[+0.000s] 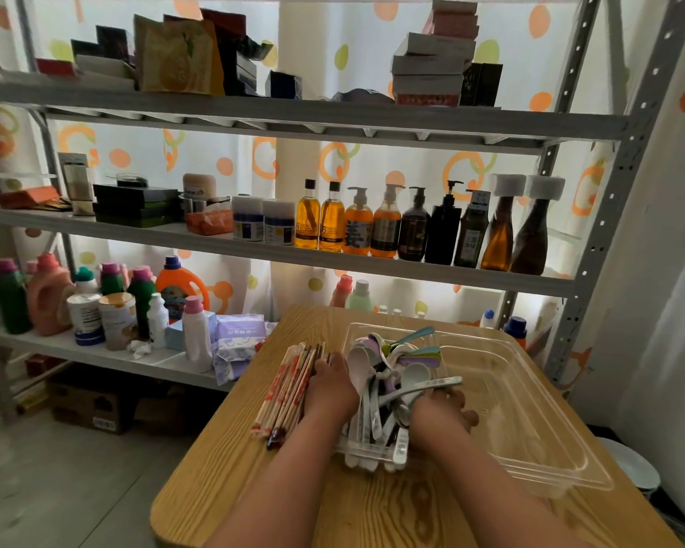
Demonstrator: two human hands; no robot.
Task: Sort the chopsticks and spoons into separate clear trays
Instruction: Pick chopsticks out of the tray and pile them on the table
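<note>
Head view: a wooden table [372,516] with a pronounced grain and rounded corners is seen from above, with grey metal shelving [293,116] behind it. A heap of spoons [392,373] is held in a small clear tray [372,460]. They are smooth plastic in white, lilac and teal, with rounded bowls and long flat handles, and are piled crosswise. A large clear tray [530,409] of thin glossy plastic, rectangular with rounded corners and a raised rim, is spread out to the right. Whether the small tray sits inside it or just beside it cannot be told.

A bundle of chopsticks [289,385] is laid directly on the table to the left of the trays. The sticks are slim and pale with red markings, and a few dark ones are mixed in.

The left hand [331,385] is placed between the chopsticks and the spoons, fingers stretched forward. The right hand [443,415] is set against the right side of the spoon heap with curled fingers; what it grips cannot be told.
</note>
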